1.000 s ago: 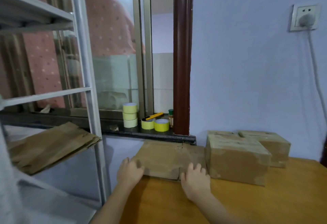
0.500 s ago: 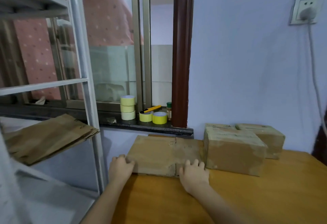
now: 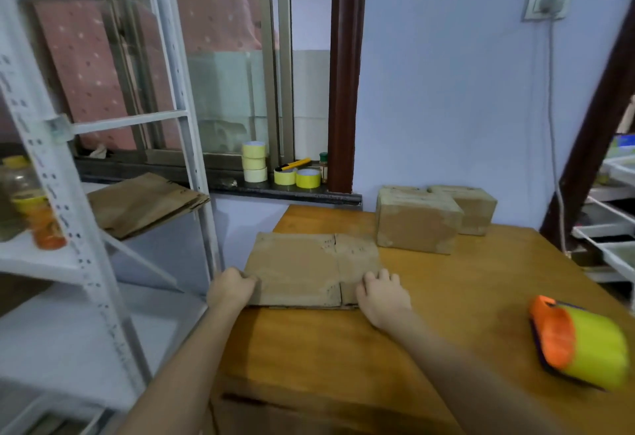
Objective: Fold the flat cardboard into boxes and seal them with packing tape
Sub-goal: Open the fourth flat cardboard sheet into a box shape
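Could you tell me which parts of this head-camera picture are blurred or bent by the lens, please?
In the head view the tape dispenser at the lower right is smeared, and so is the jar on the shelf rack at the left; the rack's posts lean outward from wide-angle distortion; the flat cardboard and both hands, left and right, read fairly sharp.

The single head-worn camera looks forward and down from close above the tabletop's (image 3: 343,348) near edge, facing the far wall (image 3: 446,91) and window (image 3: 223,91).
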`<action>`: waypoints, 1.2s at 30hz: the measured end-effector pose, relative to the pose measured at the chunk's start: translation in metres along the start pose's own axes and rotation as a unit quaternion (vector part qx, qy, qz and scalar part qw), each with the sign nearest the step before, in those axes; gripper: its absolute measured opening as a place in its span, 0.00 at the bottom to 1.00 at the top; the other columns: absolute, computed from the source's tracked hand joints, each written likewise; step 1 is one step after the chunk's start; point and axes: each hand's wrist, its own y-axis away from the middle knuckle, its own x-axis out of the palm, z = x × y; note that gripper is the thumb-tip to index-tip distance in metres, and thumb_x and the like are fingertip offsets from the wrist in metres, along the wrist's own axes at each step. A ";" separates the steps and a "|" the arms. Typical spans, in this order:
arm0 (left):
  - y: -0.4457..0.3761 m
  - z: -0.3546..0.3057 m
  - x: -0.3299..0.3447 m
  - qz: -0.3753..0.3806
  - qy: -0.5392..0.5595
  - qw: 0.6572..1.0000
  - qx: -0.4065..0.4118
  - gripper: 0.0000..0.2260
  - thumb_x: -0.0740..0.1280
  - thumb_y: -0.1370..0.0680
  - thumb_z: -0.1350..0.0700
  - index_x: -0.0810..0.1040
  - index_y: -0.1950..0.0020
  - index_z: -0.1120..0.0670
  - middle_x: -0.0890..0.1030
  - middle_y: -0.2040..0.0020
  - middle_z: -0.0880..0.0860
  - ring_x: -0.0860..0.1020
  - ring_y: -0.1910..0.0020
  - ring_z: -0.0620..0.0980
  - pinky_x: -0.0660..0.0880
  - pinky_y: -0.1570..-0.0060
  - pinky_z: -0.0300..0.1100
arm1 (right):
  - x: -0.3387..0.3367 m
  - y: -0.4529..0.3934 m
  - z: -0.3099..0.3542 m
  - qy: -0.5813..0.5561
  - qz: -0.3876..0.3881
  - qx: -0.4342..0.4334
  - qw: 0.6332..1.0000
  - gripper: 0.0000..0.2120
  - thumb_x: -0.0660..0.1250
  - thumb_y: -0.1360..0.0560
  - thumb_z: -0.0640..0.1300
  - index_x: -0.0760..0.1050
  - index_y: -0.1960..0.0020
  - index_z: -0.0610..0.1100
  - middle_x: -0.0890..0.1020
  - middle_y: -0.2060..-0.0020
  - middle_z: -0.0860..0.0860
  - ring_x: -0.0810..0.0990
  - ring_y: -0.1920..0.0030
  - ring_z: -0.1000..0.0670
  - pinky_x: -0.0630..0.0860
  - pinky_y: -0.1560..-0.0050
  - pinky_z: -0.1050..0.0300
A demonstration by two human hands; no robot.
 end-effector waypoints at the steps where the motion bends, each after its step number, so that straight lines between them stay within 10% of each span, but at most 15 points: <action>1: 0.013 0.000 -0.002 0.000 -0.017 1.000 0.000 0.14 0.63 0.22 0.47 0.77 0.55 0.58 0.77 0.62 0.56 0.78 0.60 0.56 0.74 0.63 0.44 | -0.002 0.012 -0.005 -0.008 -0.003 0.002 1.000 0.18 0.47 0.18 0.50 0.68 0.36 0.43 0.69 0.39 0.43 0.66 0.38 0.42 0.70 0.40 0.47; 17: 0.123 -0.030 -0.010 0.057 0.080 0.995 0.010 0.16 0.61 0.19 0.50 0.73 0.44 0.63 0.75 0.56 0.59 0.75 0.57 0.57 0.71 0.60 0.46 | -0.035 0.115 -0.088 -0.134 -0.021 0.125 0.983 0.20 0.48 0.17 0.51 0.70 0.38 0.39 0.76 0.49 0.45 0.75 0.50 0.46 0.72 0.52 0.53; 27: 0.141 -0.063 -0.016 0.069 0.260 0.961 0.066 0.19 0.66 0.23 0.57 0.60 0.69 0.54 0.62 0.70 0.53 0.66 0.68 0.52 0.61 0.64 0.44 | -0.056 0.122 -0.099 -0.188 0.050 0.140 0.971 0.31 0.42 0.18 0.57 0.58 0.25 0.36 0.66 0.28 0.39 0.68 0.31 0.41 0.66 0.31 0.47; 36: 0.164 -0.104 -0.003 0.135 0.303 0.941 0.070 0.09 0.65 0.22 0.52 0.74 0.54 0.58 0.75 0.58 0.53 0.73 0.61 0.48 0.68 0.62 0.40 | -0.080 0.116 -0.128 -0.363 0.122 0.215 0.898 0.37 0.41 0.24 0.70 0.67 0.32 0.43 0.78 0.47 0.40 0.81 0.54 0.40 0.80 0.57 0.50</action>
